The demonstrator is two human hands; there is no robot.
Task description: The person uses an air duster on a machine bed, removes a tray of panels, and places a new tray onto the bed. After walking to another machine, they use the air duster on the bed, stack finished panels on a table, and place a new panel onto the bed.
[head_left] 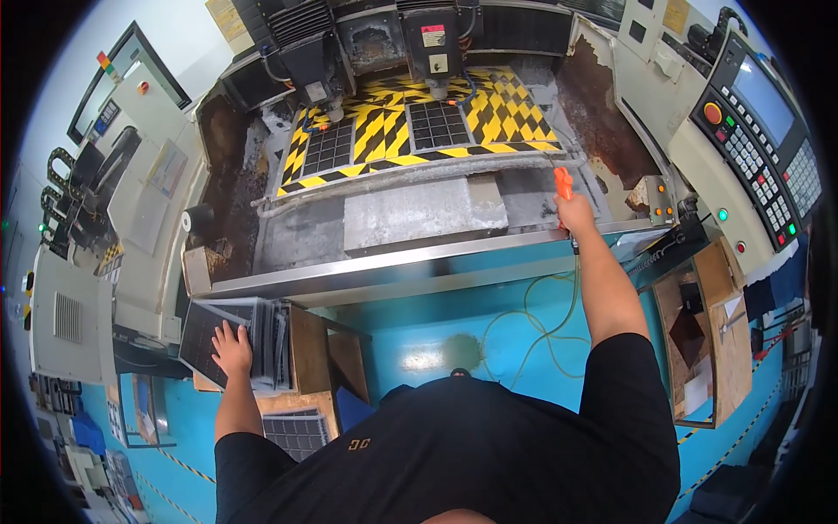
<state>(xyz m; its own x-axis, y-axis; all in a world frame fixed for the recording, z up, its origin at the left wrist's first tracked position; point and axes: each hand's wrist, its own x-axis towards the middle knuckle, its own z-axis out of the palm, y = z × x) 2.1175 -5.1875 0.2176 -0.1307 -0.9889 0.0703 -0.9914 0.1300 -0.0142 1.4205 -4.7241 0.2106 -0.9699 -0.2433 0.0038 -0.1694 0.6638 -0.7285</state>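
My right hand (573, 215) is closed round an orange air blow gun (564, 182), held over the front right of the machine's bed. A thin clear hose (527, 307) hangs from it and loops down to the floor. At the lower left, my left hand (232, 351) lies flat with fingers spread on a stack of dark grey panels (201, 328). Inside the machine, a left grid-lined dark panel (329, 150) and a right one (439, 127) lie within a work surface covered in yellow-and-black striped tape (381, 131).
A left spindle head (305, 54) and a right one (434, 51) hang over the bed. A metal sill (419, 260) runs along its front. The control panel (758, 131) stands at right, above a wooden cart (729, 349). Another gridded panel (295, 431) lies below my left hand.
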